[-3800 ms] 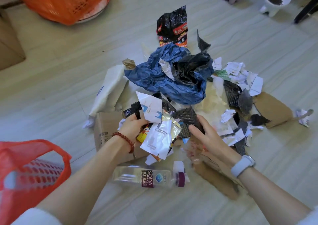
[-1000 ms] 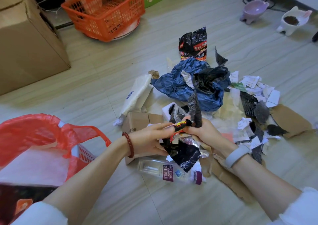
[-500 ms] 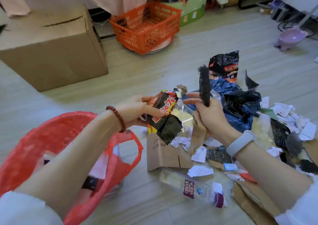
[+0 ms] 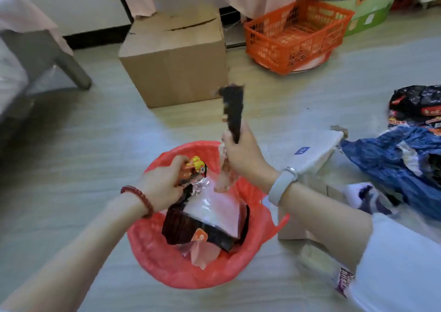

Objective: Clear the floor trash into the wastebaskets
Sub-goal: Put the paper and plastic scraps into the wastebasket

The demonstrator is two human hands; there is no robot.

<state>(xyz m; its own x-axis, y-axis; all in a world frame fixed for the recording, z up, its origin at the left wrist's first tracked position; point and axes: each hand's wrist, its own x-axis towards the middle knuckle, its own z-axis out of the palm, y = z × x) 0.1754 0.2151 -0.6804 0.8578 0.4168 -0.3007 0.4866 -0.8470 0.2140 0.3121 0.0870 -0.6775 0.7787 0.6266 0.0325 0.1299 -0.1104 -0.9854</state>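
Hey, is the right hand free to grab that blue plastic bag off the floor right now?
Probably not yet. The right hand already grips a dark strip of trash over the red-lined wastebasket. The blue plastic bag lies unobstructed to its right, so dropping the strip first should free it.

Soft, even daylight is filling the room, with the pale floor (image 4: 298,101) glowing brightest toward one and two o'clock. A dim shadow is pooling at nine o'clock beneath the grey furniture leg (image 4: 71,70). Motion blur is smearing the whole frame, softening every outline; the print on the bottle label (image 4: 343,282) at four o'clock is staying unreadable. Wide-angle distortion is bending and stretching the forearms toward the lower corners. A small glare is glinting on the foil wrapper (image 4: 198,185).
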